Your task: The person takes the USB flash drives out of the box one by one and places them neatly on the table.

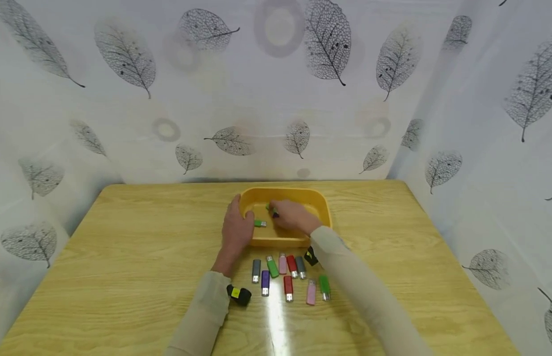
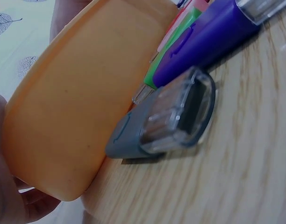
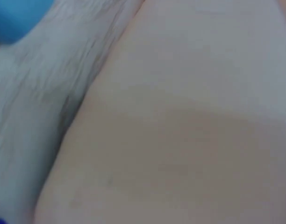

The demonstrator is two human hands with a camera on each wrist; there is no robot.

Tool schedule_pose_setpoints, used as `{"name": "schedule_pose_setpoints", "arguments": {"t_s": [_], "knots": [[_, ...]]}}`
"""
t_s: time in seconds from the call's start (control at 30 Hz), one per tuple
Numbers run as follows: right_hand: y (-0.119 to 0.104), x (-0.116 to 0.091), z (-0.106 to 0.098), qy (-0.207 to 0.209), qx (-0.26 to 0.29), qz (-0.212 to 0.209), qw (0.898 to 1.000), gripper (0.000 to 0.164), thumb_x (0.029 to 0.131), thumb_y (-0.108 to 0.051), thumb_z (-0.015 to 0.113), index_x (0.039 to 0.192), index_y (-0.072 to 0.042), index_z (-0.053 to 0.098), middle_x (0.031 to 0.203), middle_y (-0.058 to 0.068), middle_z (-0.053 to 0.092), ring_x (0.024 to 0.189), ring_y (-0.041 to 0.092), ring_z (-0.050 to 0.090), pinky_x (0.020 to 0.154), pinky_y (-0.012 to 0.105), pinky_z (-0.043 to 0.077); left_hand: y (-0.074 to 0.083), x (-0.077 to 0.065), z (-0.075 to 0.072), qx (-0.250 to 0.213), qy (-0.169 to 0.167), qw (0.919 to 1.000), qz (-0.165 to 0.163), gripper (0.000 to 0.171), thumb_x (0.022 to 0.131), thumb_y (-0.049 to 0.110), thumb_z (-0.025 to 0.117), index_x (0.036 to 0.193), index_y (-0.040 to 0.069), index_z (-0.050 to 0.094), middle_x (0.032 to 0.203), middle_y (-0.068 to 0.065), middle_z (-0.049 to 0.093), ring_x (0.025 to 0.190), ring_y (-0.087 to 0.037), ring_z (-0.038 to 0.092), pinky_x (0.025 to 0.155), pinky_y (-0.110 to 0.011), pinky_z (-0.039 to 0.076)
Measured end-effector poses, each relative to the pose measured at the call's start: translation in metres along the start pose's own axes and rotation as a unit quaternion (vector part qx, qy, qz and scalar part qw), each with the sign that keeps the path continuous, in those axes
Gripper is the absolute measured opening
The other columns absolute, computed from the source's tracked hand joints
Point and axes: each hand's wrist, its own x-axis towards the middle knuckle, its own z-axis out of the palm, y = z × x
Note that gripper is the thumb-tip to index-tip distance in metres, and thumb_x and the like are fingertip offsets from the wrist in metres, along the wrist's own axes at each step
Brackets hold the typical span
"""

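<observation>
My left hand (image 1: 237, 227) grips the left end of a yellow plastic tray (image 1: 322, 202), thumb over the rim. In the left wrist view its fingers curl round the tray's end wall (image 2: 63, 107). Inside the tray, my right hand (image 1: 294, 216) pinches a USB stick (image 1: 274, 212) that shows green and dark at the fingertips. A green USB stick (image 1: 259, 223) lies in the tray beside the left thumb. The right wrist view is filled by a blurred pale surface, and the right fingers are out of its sight.
In front of the tray lie several USB sticks, among them a grey one (image 1: 256, 270), a purple one (image 1: 265, 283), a red one (image 1: 288, 288) and a pink one (image 1: 311, 291). Leaf-patterned cloth (image 1: 258, 99) hangs behind the wooden table (image 1: 147, 257).
</observation>
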Motion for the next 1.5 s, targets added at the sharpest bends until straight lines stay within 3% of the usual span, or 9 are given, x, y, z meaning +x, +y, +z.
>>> {"name": "schedule_pose_setpoints", "arguments": {"t_s": [0.2, 0.43, 0.77, 1.07, 1.27, 1.4, 1.5], "knots": [[0.004, -0.009, -0.004, -0.008, 0.000, 0.009, 1.000, 0.035, 0.095, -0.011, 0.060, 0.129, -0.008, 0.058, 0.121, 0.012, 0.066, 0.085, 0.019, 0.057, 0.075, 0.031, 0.050, 0.000, 0.001, -0.001, -0.004, -0.004, 1.0000, -0.007, 0.063, 0.096, 0.018, 0.047, 0.154, 0.003, 0.028, 0.143, -0.021, 0.045, 0.122, -0.034, 0.051, 0.108, -0.052, 0.039], [0.005, -0.020, -0.007, -0.032, 0.001, 0.013, 0.999, 0.041, 0.086, -0.014, 0.075, 0.123, -0.006, 0.059, 0.113, 0.009, 0.066, 0.092, 0.018, 0.060, 0.085, 0.034, 0.053, 0.001, 0.000, -0.001, -0.007, 0.000, 1.0000, -0.003, 0.061, 0.096, 0.018, 0.047, 0.153, 0.003, 0.030, 0.142, -0.021, 0.046, 0.123, -0.034, 0.051, 0.108, -0.051, 0.039], [0.010, -0.021, -0.006, -0.053, 0.014, 0.022, 0.998, 0.027, 0.085, -0.017, 0.076, 0.103, -0.006, 0.059, 0.088, 0.003, 0.061, 0.073, 0.014, 0.054, 0.062, 0.025, 0.046, 0.001, -0.002, -0.002, -0.006, -0.004, 0.9999, -0.008, 0.063, 0.095, 0.019, 0.046, 0.153, 0.003, 0.029, 0.144, -0.021, 0.045, 0.124, -0.034, 0.051, 0.110, -0.051, 0.038], [0.012, -0.023, -0.001, -0.040, 0.047, 0.067, 0.996, 0.034, 0.084, -0.031, 0.078, 0.098, -0.008, 0.058, 0.075, 0.000, 0.058, 0.061, 0.012, 0.051, 0.053, 0.023, 0.042, 0.000, -0.002, 0.000, -0.008, -0.006, 0.9998, -0.014, 0.063, 0.095, 0.020, 0.046, 0.153, 0.004, 0.029, 0.143, -0.020, 0.045, 0.121, -0.033, 0.051, 0.110, -0.051, 0.037], [0.008, -0.023, -0.001, -0.030, 0.079, 0.114, 0.990, 0.026, 0.083, -0.026, 0.075, 0.074, -0.010, 0.056, 0.055, -0.003, 0.044, 0.045, 0.011, 0.037, 0.041, 0.024, 0.029, 0.001, -0.002, 0.000, -0.013, -0.009, 0.9998, -0.015, 0.063, 0.096, 0.020, 0.046, 0.154, 0.004, 0.027, 0.144, -0.020, 0.044, 0.121, -0.032, 0.050, 0.110, -0.051, 0.037], [0.011, -0.024, -0.002, -0.012, 0.056, 0.110, 0.992, 0.027, 0.079, -0.027, 0.077, 0.077, -0.011, 0.055, 0.058, -0.003, 0.045, 0.047, 0.010, 0.038, 0.042, 0.023, 0.029, 0.002, -0.002, 0.000, -0.014, -0.007, 0.9998, -0.013, 0.062, 0.097, 0.019, 0.046, 0.154, 0.004, 0.028, 0.145, -0.020, 0.044, 0.122, -0.032, 0.050, 0.110, -0.051, 0.037], [0.015, -0.031, -0.007, 0.002, 0.068, 0.106, 0.992, 0.028, 0.076, -0.025, 0.078, 0.085, -0.009, 0.057, 0.062, -0.002, 0.049, 0.049, 0.011, 0.042, 0.044, 0.024, 0.032, 0.002, -0.002, 0.000, -0.014, -0.004, 0.9999, -0.009, 0.061, 0.096, 0.018, 0.047, 0.153, 0.003, 0.029, 0.145, -0.020, 0.044, 0.124, -0.033, 0.050, 0.110, -0.051, 0.037]]}}
